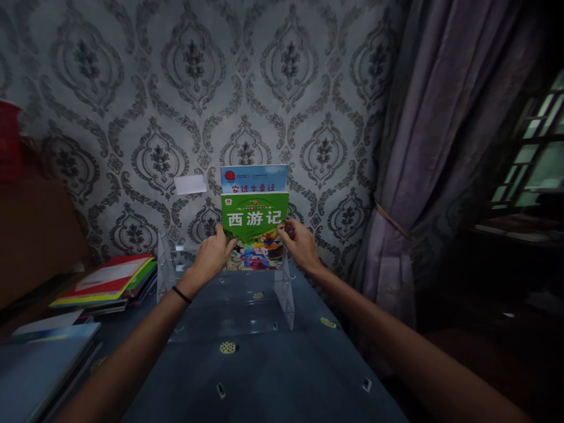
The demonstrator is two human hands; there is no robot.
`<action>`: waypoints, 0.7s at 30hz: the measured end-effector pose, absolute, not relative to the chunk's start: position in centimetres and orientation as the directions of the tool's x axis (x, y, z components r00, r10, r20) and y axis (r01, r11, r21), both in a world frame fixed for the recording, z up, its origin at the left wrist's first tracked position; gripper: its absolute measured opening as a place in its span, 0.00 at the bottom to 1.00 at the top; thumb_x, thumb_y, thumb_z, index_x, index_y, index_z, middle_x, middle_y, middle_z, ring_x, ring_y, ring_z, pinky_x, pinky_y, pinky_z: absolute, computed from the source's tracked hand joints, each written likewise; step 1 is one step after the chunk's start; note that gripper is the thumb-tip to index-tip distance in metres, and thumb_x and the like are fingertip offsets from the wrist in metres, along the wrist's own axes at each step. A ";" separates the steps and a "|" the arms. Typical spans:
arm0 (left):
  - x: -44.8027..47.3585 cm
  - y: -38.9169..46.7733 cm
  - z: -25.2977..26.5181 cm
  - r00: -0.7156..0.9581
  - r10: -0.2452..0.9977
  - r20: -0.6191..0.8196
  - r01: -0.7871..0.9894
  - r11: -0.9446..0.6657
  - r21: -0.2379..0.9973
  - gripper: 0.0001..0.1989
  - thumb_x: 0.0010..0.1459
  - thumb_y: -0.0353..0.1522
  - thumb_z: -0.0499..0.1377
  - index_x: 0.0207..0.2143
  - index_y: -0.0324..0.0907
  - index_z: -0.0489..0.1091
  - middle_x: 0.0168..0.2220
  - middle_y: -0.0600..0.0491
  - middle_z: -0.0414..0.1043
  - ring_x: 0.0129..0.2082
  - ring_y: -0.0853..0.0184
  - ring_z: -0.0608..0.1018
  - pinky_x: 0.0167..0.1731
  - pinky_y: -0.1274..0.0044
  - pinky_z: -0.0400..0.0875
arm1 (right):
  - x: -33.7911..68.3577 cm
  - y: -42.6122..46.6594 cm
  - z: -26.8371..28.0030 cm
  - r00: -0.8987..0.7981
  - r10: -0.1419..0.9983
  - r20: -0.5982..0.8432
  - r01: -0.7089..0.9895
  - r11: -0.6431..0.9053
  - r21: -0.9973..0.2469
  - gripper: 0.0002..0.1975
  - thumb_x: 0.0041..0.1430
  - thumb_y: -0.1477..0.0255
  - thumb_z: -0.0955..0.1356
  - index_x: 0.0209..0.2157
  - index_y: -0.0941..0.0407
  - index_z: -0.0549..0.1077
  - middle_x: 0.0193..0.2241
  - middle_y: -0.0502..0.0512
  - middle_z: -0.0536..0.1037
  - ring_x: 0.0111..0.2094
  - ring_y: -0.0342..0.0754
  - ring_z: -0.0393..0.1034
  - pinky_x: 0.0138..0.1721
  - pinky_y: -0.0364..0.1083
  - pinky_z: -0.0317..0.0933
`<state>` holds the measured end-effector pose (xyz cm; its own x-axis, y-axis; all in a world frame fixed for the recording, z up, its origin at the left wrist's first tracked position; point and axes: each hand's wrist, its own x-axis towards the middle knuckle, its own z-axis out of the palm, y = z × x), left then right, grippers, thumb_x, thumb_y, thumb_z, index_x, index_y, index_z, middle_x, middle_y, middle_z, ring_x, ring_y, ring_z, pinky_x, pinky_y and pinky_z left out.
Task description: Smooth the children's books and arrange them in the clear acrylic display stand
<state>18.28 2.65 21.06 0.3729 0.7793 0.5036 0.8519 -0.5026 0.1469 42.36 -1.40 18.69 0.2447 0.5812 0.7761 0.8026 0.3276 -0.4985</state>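
Upright in the middle of the head view is a green picture book (254, 235) with white characters and colourful figures on its cover. My left hand (214, 252) grips its left edge, thumb on the front cover. At its right edge my right hand (300, 244) pinches it in the same way. Behind it a blue book (254, 176) with red lettering stands a little higher, only its upper part visible. Both books are at a clear plastic tiered rack (285, 294); whether the green book's lower edge touches the rack I cannot tell.
The rack stands on a dark blue patterned tablecloth (264, 382) against a wallpapered wall (194, 76). To the left lie a stack of colourful books (110, 276), more books (44, 364) and a cardboard box (35, 223). A purple curtain (405, 176) hangs at the right.
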 end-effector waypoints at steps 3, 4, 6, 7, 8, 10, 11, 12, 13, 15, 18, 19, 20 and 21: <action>18.3 2.5 21.1 0.375 0.783 0.497 0.854 -0.500 0.143 0.16 0.69 0.39 0.52 0.50 0.34 0.60 0.38 0.35 0.80 0.42 0.47 0.83 0.35 0.71 0.71 | 42.5 -1.3 18.4 0.244 0.564 0.789 0.808 0.331 -0.487 0.15 0.60 0.62 0.65 0.43 0.56 0.74 0.38 0.61 0.78 0.35 0.54 0.74 0.41 0.53 0.67; 18.3 2.5 21.1 0.372 0.784 0.496 0.854 -0.498 0.147 0.16 0.69 0.39 0.52 0.50 0.35 0.59 0.38 0.35 0.80 0.42 0.47 0.83 0.35 0.71 0.71 | 42.5 -1.2 18.3 0.240 0.557 0.795 0.809 0.338 -0.482 0.15 0.60 0.63 0.65 0.43 0.56 0.74 0.39 0.62 0.79 0.37 0.55 0.74 0.43 0.54 0.67; 18.4 2.5 21.0 0.365 0.786 0.499 0.853 -0.497 0.159 0.16 0.69 0.39 0.52 0.50 0.35 0.58 0.38 0.35 0.80 0.42 0.48 0.83 0.34 0.71 0.71 | 42.7 -1.1 18.1 0.233 0.555 0.799 0.804 0.352 -0.479 0.15 0.60 0.63 0.65 0.44 0.56 0.74 0.40 0.62 0.79 0.40 0.57 0.75 0.45 0.55 0.67; 18.4 2.5 21.0 0.361 0.786 0.501 0.852 -0.497 0.165 0.15 0.69 0.39 0.52 0.50 0.36 0.58 0.38 0.36 0.80 0.41 0.48 0.84 0.34 0.71 0.71 | 42.8 -1.0 18.0 0.232 0.559 0.796 0.799 0.357 -0.484 0.15 0.60 0.63 0.65 0.45 0.56 0.74 0.40 0.62 0.80 0.40 0.57 0.75 0.44 0.56 0.68; 18.4 2.5 20.9 0.356 0.787 0.503 0.852 -0.495 0.172 0.15 0.69 0.39 0.52 0.50 0.36 0.58 0.38 0.36 0.80 0.41 0.48 0.84 0.34 0.71 0.71 | 42.8 -0.9 18.0 0.235 0.567 0.790 0.794 0.357 -0.492 0.15 0.60 0.63 0.65 0.45 0.56 0.74 0.39 0.62 0.80 0.39 0.57 0.75 0.43 0.55 0.69; 18.5 2.6 20.8 0.350 0.787 0.508 0.851 -0.494 0.180 0.15 0.69 0.39 0.52 0.50 0.37 0.57 0.38 0.37 0.80 0.41 0.49 0.84 0.35 0.71 0.72 | 42.9 -0.9 18.0 0.241 0.577 0.780 0.785 0.357 -0.507 0.16 0.61 0.63 0.65 0.46 0.56 0.74 0.37 0.61 0.81 0.37 0.56 0.76 0.41 0.54 0.69; 18.5 2.6 20.7 0.348 0.786 0.511 0.849 -0.495 0.183 0.15 0.69 0.39 0.53 0.50 0.37 0.57 0.37 0.38 0.80 0.41 0.49 0.84 0.35 0.71 0.72 | 42.9 -0.8 18.0 0.243 0.581 0.777 0.781 0.357 -0.512 0.16 0.61 0.63 0.65 0.46 0.56 0.75 0.37 0.60 0.81 0.36 0.56 0.76 0.40 0.54 0.70; 18.5 2.6 20.7 0.347 0.785 0.514 0.847 -0.497 0.186 0.15 0.69 0.39 0.53 0.50 0.38 0.57 0.37 0.38 0.80 0.41 0.49 0.84 0.35 0.71 0.72 | 42.9 -0.8 18.0 0.246 0.584 0.774 0.778 0.358 -0.516 0.16 0.61 0.63 0.65 0.46 0.56 0.75 0.37 0.60 0.81 0.36 0.56 0.76 0.40 0.54 0.70; 18.4 2.6 20.6 0.349 0.783 0.516 0.845 -0.501 0.189 0.15 0.69 0.39 0.53 0.50 0.38 0.57 0.37 0.38 0.80 0.41 0.49 0.84 0.35 0.71 0.72 | 42.9 -0.8 18.0 0.248 0.585 0.772 0.775 0.358 -0.520 0.16 0.60 0.63 0.65 0.46 0.56 0.75 0.37 0.60 0.81 0.36 0.56 0.76 0.40 0.55 0.70; 18.3 2.6 20.6 0.354 0.783 0.512 0.838 -0.508 0.197 0.15 0.69 0.39 0.53 0.50 0.38 0.56 0.37 0.38 0.80 0.42 0.50 0.84 0.35 0.71 0.72 | 42.9 -0.7 17.9 0.253 0.586 0.770 0.771 0.359 -0.526 0.17 0.60 0.63 0.66 0.46 0.56 0.75 0.37 0.60 0.81 0.35 0.56 0.76 0.41 0.55 0.70; 18.0 2.6 20.6 0.361 0.800 0.480 0.836 -0.505 0.214 0.15 0.69 0.39 0.53 0.50 0.38 0.56 0.39 0.38 0.80 0.43 0.50 0.83 0.36 0.71 0.72 | 43.0 -0.8 17.8 0.259 0.585 0.768 0.766 0.360 -0.532 0.17 0.59 0.63 0.66 0.46 0.56 0.75 0.36 0.60 0.81 0.35 0.56 0.76 0.41 0.55 0.70; 17.9 2.6 20.6 0.364 0.804 0.471 0.834 -0.506 0.219 0.15 0.69 0.39 0.53 0.51 0.38 0.56 0.39 0.38 0.80 0.44 0.49 0.83 0.36 0.70 0.72 | 43.0 -0.8 17.7 0.262 0.585 0.768 0.764 0.361 -0.536 0.17 0.59 0.63 0.66 0.46 0.56 0.75 0.35 0.60 0.81 0.35 0.56 0.76 0.40 0.55 0.70; 17.8 2.6 20.6 0.368 0.806 0.463 0.832 -0.508 0.223 0.16 0.69 0.39 0.53 0.51 0.38 0.56 0.40 0.38 0.80 0.44 0.49 0.83 0.37 0.70 0.72 | 43.0 -0.9 17.6 0.265 0.585 0.766 0.760 0.362 -0.539 0.17 0.59 0.62 0.66 0.46 0.56 0.75 0.35 0.59 0.81 0.35 0.56 0.76 0.40 0.55 0.70; 17.8 2.7 20.6 0.372 0.807 0.459 0.830 -0.510 0.224 0.16 0.69 0.39 0.52 0.51 0.38 0.56 0.40 0.38 0.80 0.44 0.48 0.83 0.37 0.70 0.72 | 43.0 -0.9 17.6 0.266 0.587 0.764 0.756 0.365 -0.544 0.18 0.58 0.62 0.66 0.46 0.56 0.75 0.35 0.59 0.81 0.35 0.56 0.76 0.39 0.55 0.70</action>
